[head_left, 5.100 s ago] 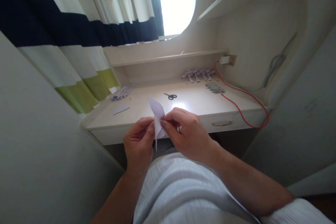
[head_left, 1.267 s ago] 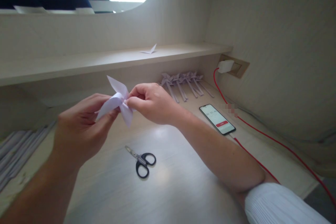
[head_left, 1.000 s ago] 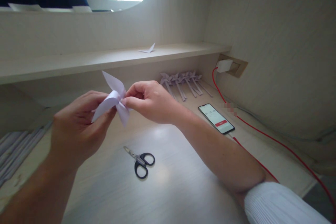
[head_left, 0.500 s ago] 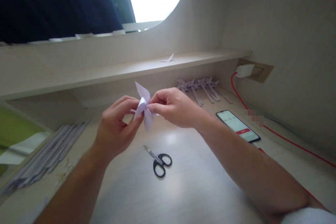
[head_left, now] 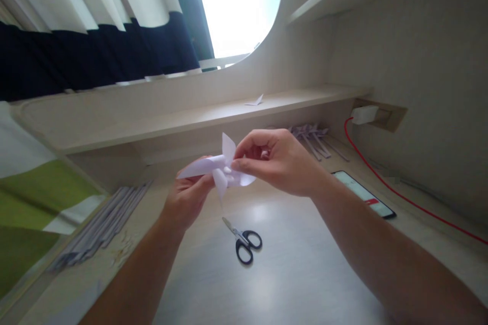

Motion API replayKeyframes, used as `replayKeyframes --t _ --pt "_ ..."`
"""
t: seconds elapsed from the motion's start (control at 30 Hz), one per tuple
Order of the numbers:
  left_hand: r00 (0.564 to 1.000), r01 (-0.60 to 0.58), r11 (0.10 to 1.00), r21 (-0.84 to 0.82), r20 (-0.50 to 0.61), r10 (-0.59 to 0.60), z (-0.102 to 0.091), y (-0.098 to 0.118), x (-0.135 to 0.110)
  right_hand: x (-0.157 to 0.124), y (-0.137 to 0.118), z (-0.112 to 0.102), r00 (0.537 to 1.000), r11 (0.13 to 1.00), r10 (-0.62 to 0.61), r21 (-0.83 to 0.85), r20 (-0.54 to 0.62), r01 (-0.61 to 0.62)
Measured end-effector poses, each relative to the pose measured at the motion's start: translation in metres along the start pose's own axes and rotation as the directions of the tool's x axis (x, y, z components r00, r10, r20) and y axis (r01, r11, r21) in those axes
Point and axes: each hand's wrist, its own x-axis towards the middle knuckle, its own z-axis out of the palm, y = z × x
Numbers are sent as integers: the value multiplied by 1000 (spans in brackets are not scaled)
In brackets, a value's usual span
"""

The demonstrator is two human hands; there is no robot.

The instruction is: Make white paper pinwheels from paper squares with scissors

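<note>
Both hands hold a white folded paper pinwheel [head_left: 221, 167] in the air above the desk [head_left: 297, 274]. My left hand [head_left: 188, 198] grips it from below and behind, fingers closed on its left blade. My right hand [head_left: 278, 162] pinches the centre of the pinwheel between thumb and forefinger. Small black-handled scissors [head_left: 244, 241] lie on the desk just beneath the hands.
A bundle of paper strips [head_left: 99, 228] lies at the desk's left. Finished pinwheels on sticks [head_left: 312, 137] rest at the back right. A phone [head_left: 364, 200] with a red cable [head_left: 400, 193] to a wall charger [head_left: 364, 114] lies right. A paper scrap [head_left: 254, 101] sits on the shelf.
The view has tilted up and swung since earlier. The pinwheel has turned in my hands, its left blade now lying nearly flat; both hands keep their hold.
</note>
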Motion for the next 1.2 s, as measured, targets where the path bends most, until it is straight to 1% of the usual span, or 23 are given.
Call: replayKeyframes --t 0.1,0.27,0.33,0.5,0.63,0.73,0.83,0.9,0.97,1.07,1.13,1.2 --pt "1000 2 1000 4 21 -2 2 1 -1 0 -2 3 999 996 -35 -82 16 36" --pt "999 -34 999 1 33 34 1 1 0 0 0 12 997 982 -74 -176 -19 69" --pt "997 -63 997 43 42 62 1 2 0 -1 0 15 995 976 -93 -199 -36 84" --pt "985 -170 959 226 40 165 4 9 -6 -2 -2 19 992 959 -109 -268 -62 88" --pt "971 -239 923 302 75 227 6 14 -10 -2 -4 19 993 961 -94 -267 -74 72" --pt "967 -254 911 326 106 232 7 16 -13 -2 -5 19 995 970 -64 -240 -79 44" --pt "969 -241 921 308 128 211 5 16 -12 -2 -5 19 995 972 -46 -232 -92 24" --pt "977 -211 940 267 93 193 3 13 -10 -2 -6 18 994 973 -43 -229 -103 18" --pt "982 -185 964 192 -1 189 2 10 -7 -3 -7 15 991 977 -32 -215 -133 2" --pt "974 -167 985 37 -148 171 3 8 -1 -3 -8 11 977 988 -27 -157 -213 -7" --pt "970 -166 985 -43 -188 155 4 8 1 -3 -7 9 971 993 -44 -114 -235 18" --pt "968 -175 982 -75 -195 157 6 8 2 -4 -6 11 980 998 -40 -55 -193 30"
